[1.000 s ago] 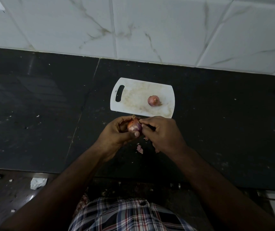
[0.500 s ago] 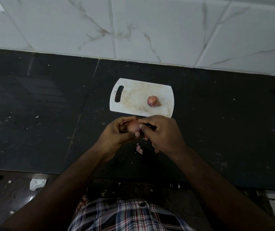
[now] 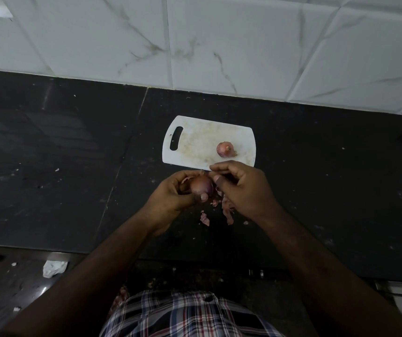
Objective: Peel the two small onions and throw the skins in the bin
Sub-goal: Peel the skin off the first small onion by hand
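Centre frame: left hand (image 3: 178, 190) grips the onion (image 3: 201, 185), right hand (image 3: 241, 188) pinches its skin (fingers curled); the loose skins (image 3: 226, 210) below may scatter off the counter (image 3: 73, 166).

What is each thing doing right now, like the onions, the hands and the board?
Left hand: grips the onion, fingers curled round it.
Held onion: partly peeled, loose skin at its top.
Right hand: pinches at the held onion's top.
Second onion: lies on the board, skin on.
Cutting board: flat on the counter, stained.
Skin pieces: lie loose on the counter.
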### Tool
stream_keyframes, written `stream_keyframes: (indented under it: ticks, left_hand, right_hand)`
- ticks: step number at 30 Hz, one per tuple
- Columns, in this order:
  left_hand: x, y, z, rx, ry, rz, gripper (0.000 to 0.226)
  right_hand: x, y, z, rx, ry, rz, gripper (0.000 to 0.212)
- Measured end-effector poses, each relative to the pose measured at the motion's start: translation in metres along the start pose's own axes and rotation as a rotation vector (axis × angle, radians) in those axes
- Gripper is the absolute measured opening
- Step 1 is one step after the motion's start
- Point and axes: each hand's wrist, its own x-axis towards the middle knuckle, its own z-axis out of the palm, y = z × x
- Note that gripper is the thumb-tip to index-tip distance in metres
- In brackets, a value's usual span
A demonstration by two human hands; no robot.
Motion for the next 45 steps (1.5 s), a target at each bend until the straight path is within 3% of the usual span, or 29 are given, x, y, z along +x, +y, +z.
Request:
stream_keyframes:
  ticks: [11,16,20,27,31,38,45]
  left_hand:
    - [-0.001,0.000,-0.005,0.032,-0.050,0.000,0.050]
    - [-0.003,0.000,-0.008,-0.062,-0.058,-0.022,0.048]
    - [-0.001,-0.002,-0.011,-0.072,-0.031,-0.020,0.049]
    - [-0.002,0.003,-0.001,0.099,0.006,0.060,0.051]
    - [-0.002,0.003,0.000,0.030,0.032,0.085,0.051]
    - [-0.001,0.004,-0.003,0.123,0.069,0.101,0.056]
    - [-0.001,0.003,0.003,0.206,0.097,0.145,0.056]
  right_hand:
    - [-0.005,-0.011,0.009,-0.194,-0.049,-0.035,0.029]
    - [0.001,-0.003,-0.005,-0.069,0.034,0.056,0.024]
    - [0.000,-0.006,-0.005,0.018,-0.040,0.087,0.019]
    - [-0.004,-0.014,0.013,-0.023,-0.002,0.075,0.023]
    - [-0.004,-0.008,0.013,-0.130,0.033,0.062,0.026]
    - [-0.004,-0.008,0.004,0.009,-0.009,0.124,0.013]
    - [-0.006,-0.011,0.014,-0.006,0.022,0.125,0.022]
